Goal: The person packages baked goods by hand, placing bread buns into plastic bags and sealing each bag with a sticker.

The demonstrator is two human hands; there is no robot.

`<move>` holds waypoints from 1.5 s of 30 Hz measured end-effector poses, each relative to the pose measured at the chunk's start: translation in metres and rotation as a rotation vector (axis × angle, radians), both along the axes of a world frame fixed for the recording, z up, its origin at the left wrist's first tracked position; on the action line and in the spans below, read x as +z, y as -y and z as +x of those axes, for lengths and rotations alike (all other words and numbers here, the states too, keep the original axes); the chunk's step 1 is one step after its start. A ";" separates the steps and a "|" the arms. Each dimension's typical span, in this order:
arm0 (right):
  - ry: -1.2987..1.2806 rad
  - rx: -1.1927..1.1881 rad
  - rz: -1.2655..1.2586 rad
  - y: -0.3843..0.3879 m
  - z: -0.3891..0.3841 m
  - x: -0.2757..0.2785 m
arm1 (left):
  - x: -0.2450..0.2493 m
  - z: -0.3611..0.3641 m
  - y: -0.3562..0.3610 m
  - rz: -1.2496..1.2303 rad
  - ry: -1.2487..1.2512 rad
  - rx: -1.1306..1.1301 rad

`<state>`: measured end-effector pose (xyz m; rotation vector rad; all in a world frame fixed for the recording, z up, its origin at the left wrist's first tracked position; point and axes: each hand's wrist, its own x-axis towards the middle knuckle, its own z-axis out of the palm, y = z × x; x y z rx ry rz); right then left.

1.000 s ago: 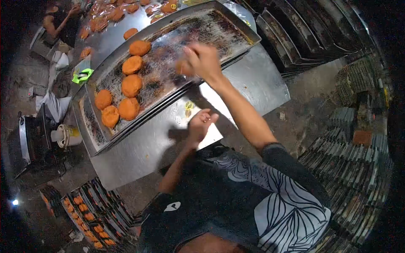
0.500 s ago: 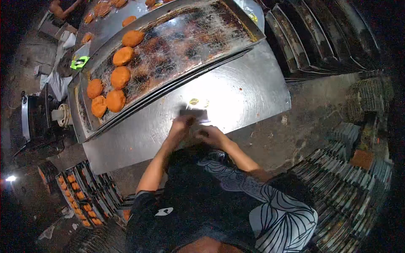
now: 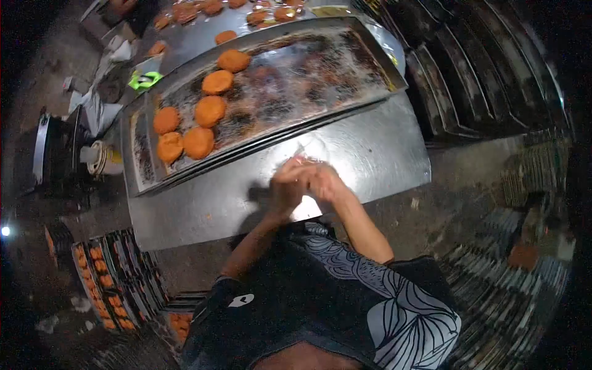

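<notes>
Over the bright front part of the metal table (image 3: pixel 382 145), my left hand (image 3: pixel 288 183) and my right hand (image 3: pixel 327 183) are close together, fingers bent inward and touching or nearly so. Motion blurs both. A bit of what looks like a clear plastic bag (image 3: pixel 300 152) shows just beyond the fingertips; glare and the hands hide most of it. Behind them lies a large greasy baking tray (image 3: pixel 290 74), stacked on others. Several round orange-brown breads or cakes, such as this one (image 3: pixel 210 111), lie on its left side.
More round pieces (image 3: pixel 213 7) lie on the far table, some in clear packaging. A bright green and black item (image 3: pixel 145 80) is left of the tray. Racked trays (image 3: pixel 468 74) stand at right, stacked trays (image 3: pixel 493 271) lower right, filled trays (image 3: pixel 105 280) lower left.
My hands have come closer together and shifted slightly right. The yellow-marked clear plastic beyond them is now mostly hidden. The view has shifted, so the tray appears farther right.
</notes>
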<state>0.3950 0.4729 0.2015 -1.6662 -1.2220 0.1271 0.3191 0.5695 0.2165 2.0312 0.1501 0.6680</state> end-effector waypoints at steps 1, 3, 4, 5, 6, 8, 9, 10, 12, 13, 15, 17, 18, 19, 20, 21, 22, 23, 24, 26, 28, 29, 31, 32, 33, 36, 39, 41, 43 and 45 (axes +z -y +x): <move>-0.493 -0.069 0.012 -0.014 0.010 0.017 | 0.005 -0.006 -0.004 -0.063 -0.043 0.058; -0.873 -0.196 0.037 -0.037 -0.002 0.057 | 0.014 -0.013 -0.028 -0.350 -0.020 0.220; -0.327 -0.298 -0.136 -0.039 -0.012 0.064 | 0.007 -0.016 -0.049 -0.571 0.048 0.316; -0.276 -0.261 -0.165 -0.039 -0.028 0.061 | 0.036 -0.027 -0.061 -0.696 -0.053 0.352; -0.219 -0.224 -0.198 -0.040 -0.040 0.057 | 0.037 -0.037 -0.074 -0.631 -0.119 0.298; -0.050 -0.200 -0.330 -0.050 -0.051 0.043 | 0.027 -0.050 -0.081 -0.200 -0.329 0.115; 0.006 -0.176 -0.310 -0.053 -0.054 0.033 | 0.028 -0.053 -0.077 -0.205 -0.463 0.089; 0.063 -0.152 -0.284 -0.057 -0.055 0.023 | 0.023 -0.054 -0.081 -0.219 -0.458 0.107; -0.086 -0.070 -0.375 -0.058 -0.060 0.018 | 0.014 -0.056 -0.095 -0.446 -0.369 0.142; -0.238 -0.006 -0.462 -0.061 -0.062 0.018 | 0.011 -0.057 -0.102 -0.329 -0.240 0.179; -1.302 -0.061 -0.387 -0.091 -0.060 0.045 | 0.030 -0.061 -0.096 -0.251 -0.128 0.170; -1.633 -0.031 0.021 -0.116 -0.039 0.044 | 0.044 -0.068 -0.083 -0.256 0.012 0.143; -1.282 -0.132 -0.111 -0.135 -0.035 0.065 | 0.047 -0.073 -0.087 -0.337 0.093 0.139; -1.446 -0.080 0.232 -0.161 -0.045 0.081 | 0.049 -0.074 -0.094 -0.563 0.242 0.179; -1.584 -0.021 0.591 -0.186 -0.059 0.088 | 0.050 -0.074 -0.105 -0.787 0.392 0.218; -1.769 0.093 0.477 -0.194 -0.074 0.077 | 0.026 -0.077 -0.125 -1.176 0.340 0.320; -1.949 0.211 0.350 -0.196 -0.089 0.058 | 0.009 -0.088 -0.149 -1.651 0.527 -0.018; -1.987 0.726 0.242 -0.200 -0.097 0.026 | -0.037 -0.111 -0.187 -1.234 0.337 -0.167; -1.689 0.288 -0.170 -0.209 -0.106 0.031 | -0.061 -0.125 -0.214 -1.349 0.317 0.010; -0.099 -0.032 -0.290 -0.244 -0.091 0.034 | -0.064 -0.142 -0.246 -1.447 0.289 0.200; 0.588 -0.355 -0.460 -0.285 -0.073 0.017 | -0.024 -0.164 -0.266 -1.124 0.689 0.282; 0.551 -0.339 -0.521 -0.302 -0.062 -0.006 | -0.006 -0.169 -0.271 -1.110 0.681 0.294; 0.277 -0.186 -0.640 -0.310 -0.047 -0.013 | 0.024 -0.175 -0.279 -1.379 0.791 0.397; 0.045 -0.051 -0.692 -0.307 -0.040 0.006 | 0.032 -0.180 -0.284 -1.365 0.796 0.397; -0.011 -0.072 -0.457 -0.298 -0.049 0.024 | 0.039 -0.182 -0.288 -1.390 0.832 0.512; 0.190 -0.051 -0.043 -0.264 -0.110 0.088 | 0.006 -0.178 -0.297 -1.412 0.974 0.525; 0.333 0.087 0.085 -0.255 -0.118 0.118 | 0.012 -0.135 -0.252 -0.816 0.604 0.545; 0.309 0.005 0.034 -0.243 -0.111 0.115 | 0.061 -0.122 -0.235 -1.179 0.604 0.302; 0.315 0.032 -0.079 -0.218 -0.106 0.124 | 0.057 -0.113 -0.235 -1.440 0.485 0.163; 0.374 -0.112 -0.026 -0.213 -0.093 0.112 | 0.054 -0.094 -0.210 -1.340 0.474 0.155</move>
